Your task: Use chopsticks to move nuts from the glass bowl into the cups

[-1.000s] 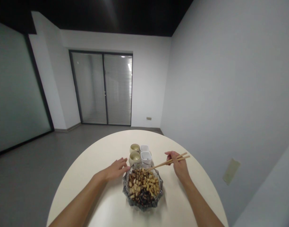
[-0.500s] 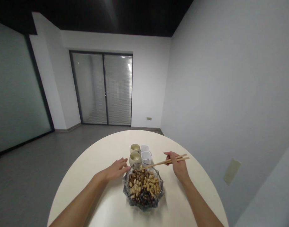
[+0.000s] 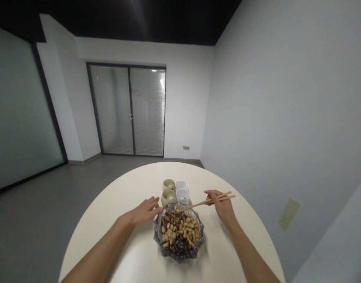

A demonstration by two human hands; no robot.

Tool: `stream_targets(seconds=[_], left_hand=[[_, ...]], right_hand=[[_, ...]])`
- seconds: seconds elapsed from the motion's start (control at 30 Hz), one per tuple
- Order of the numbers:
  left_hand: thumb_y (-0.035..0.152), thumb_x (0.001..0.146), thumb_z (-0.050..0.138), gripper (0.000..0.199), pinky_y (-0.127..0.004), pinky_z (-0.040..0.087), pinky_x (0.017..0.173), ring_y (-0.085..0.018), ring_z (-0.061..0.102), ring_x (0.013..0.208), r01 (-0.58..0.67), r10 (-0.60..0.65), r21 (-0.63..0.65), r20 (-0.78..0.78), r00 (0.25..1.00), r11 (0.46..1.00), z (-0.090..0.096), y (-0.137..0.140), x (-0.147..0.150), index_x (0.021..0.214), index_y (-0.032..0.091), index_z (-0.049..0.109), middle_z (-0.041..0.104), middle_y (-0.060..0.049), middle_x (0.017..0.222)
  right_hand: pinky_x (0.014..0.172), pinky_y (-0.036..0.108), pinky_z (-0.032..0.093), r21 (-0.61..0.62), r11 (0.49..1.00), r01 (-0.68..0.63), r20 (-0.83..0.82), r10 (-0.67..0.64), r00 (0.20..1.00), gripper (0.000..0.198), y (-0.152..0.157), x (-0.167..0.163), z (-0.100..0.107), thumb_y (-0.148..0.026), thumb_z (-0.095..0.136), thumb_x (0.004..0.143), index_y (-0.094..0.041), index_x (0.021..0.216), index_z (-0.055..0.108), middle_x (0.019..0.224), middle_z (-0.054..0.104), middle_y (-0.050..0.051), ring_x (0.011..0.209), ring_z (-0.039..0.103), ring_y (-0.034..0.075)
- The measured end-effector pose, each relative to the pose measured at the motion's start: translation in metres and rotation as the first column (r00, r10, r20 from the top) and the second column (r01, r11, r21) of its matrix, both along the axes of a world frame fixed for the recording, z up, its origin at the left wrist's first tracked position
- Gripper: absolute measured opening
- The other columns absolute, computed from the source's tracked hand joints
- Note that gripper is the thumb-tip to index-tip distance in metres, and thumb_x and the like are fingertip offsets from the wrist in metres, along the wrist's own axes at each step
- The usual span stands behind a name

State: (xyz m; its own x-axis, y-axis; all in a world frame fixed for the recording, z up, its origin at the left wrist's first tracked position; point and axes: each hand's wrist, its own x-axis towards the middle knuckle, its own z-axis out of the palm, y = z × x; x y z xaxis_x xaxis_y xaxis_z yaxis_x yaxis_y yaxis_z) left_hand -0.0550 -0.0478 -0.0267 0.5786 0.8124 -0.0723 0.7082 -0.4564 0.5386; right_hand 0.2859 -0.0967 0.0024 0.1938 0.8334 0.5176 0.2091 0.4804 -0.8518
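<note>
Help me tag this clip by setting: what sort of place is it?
Probably an office or small meeting room, though nothing settles it: there are dark-framed glass doors with slatted blinds, a frosted glass panel at the left, and a pale, round-edged table.

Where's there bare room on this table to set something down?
Bare patches on the table: between the left forearm and the table's left edge; between the glass bowl and right forearm; beyond the round cups and white cups, to the far edge. Crowded: the bowl's far rim, by the cups, left hand and chopsticks in the right hand.
</note>
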Motion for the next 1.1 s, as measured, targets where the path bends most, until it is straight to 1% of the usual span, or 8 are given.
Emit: stream_targets(seconds=[0.17,0.27,0.4,0.47,0.57,0.7,0.93,1.1], left_hand=[[0.079,0.09,0.026,0.074,-0.05,0.011,0.119,-0.034,0.017,0.148,0.003,-0.003,0.002,-0.014,1.0,1.0,0.003,-0.002,0.0,0.119,0.022,0.063,0.029,-0.011,0.159],[0.079,0.09,0.026,0.074,-0.051,0.012,0.119,-0.033,0.018,0.148,0.009,-0.009,0.013,-0.003,1.0,1.0,-0.001,0.001,-0.001,0.119,0.022,0.064,0.029,-0.012,0.158],[0.078,0.091,0.029,0.069,-0.049,0.012,0.119,-0.031,0.018,0.148,0.008,-0.008,0.021,0.011,1.0,1.0,-0.008,0.005,-0.001,0.118,0.026,0.064,0.031,-0.008,0.158],[0.078,0.091,0.029,0.069,-0.049,0.012,0.119,-0.031,0.017,0.148,0.003,-0.003,0.018,0.008,1.0,1.0,-0.009,0.006,-0.001,0.12,0.026,0.064,0.031,-0.008,0.158],[0.078,0.091,0.029,0.07,-0.05,0.012,0.119,-0.031,0.018,0.148,0.0,0.0,0.016,0.012,1.0,1.0,-0.008,0.005,-0.001,0.121,0.025,0.063,0.031,-0.01,0.158],[0.078,0.091,0.029,0.069,-0.051,0.013,0.119,-0.033,0.019,0.147,0.0,-0.001,0.018,0.015,1.0,1.0,-0.005,0.003,0.0,0.119,0.024,0.064,0.031,-0.01,0.158],[0.075,0.093,0.027,0.068,-0.052,0.012,0.119,-0.035,0.017,0.148,0.008,-0.007,0.015,-0.041,0.999,1.0,0.001,0.0,0.002,0.117,0.024,0.064,0.029,-0.009,0.159],[0.076,0.092,0.029,0.069,-0.053,0.011,0.119,-0.036,0.018,0.147,0.006,-0.006,0.016,-0.002,1.0,1.0,0.004,-0.002,0.0,0.115,0.022,0.066,0.032,-0.009,0.158]], right_hand=[[0.048,0.028,0.057,-0.03,0.999,-0.015,-0.016,0.015,1.0,0.051,-0.002,-0.001,0.001,-0.065,0.067,0.078,-0.015,0.08,0.077,0.059,0.067,0.004,0.052,0.064,0.017],[0.046,0.027,0.056,-0.014,1.0,-0.003,-0.038,0.002,0.999,0.052,-0.001,-0.001,0.002,-0.066,0.066,0.078,-0.015,0.08,0.077,0.058,0.067,0.004,0.05,0.064,0.017],[0.044,0.027,0.056,0.017,0.999,0.037,-0.08,-0.035,0.996,0.053,0.0,0.0,0.002,-0.067,0.067,0.077,-0.016,0.079,0.076,0.057,0.067,0.004,0.048,0.064,0.017],[0.044,0.028,0.057,0.026,0.998,0.059,-0.097,-0.056,0.994,0.053,0.001,0.0,0.002,-0.067,0.067,0.077,-0.016,0.08,0.076,0.058,0.067,0.004,0.049,0.064,0.017],[0.045,0.027,0.057,0.035,0.996,0.079,-0.111,-0.074,0.991,0.052,0.001,-0.001,0.001,-0.066,0.067,0.078,-0.015,0.08,0.076,0.059,0.067,0.004,0.05,0.064,0.017],[0.047,0.026,0.058,0.058,0.992,0.109,-0.175,-0.097,0.98,0.05,0.004,0.0,-0.004,-0.064,0.067,0.079,-0.015,0.082,0.077,0.061,0.067,0.004,0.051,0.064,0.016],[0.051,0.027,0.059,0.076,0.981,0.181,-0.248,-0.157,0.956,0.047,0.012,0.0,-0.012,-0.059,0.067,0.082,-0.013,0.087,0.076,0.065,0.068,0.004,0.054,0.065,0.016],[0.051,0.028,0.059,0.078,0.969,0.233,-0.272,-0.204,0.94,0.049,0.018,-0.004,-0.013,-0.06,0.066,0.083,-0.012,0.087,0.076,0.065,0.067,0.004,0.054,0.065,0.016]])
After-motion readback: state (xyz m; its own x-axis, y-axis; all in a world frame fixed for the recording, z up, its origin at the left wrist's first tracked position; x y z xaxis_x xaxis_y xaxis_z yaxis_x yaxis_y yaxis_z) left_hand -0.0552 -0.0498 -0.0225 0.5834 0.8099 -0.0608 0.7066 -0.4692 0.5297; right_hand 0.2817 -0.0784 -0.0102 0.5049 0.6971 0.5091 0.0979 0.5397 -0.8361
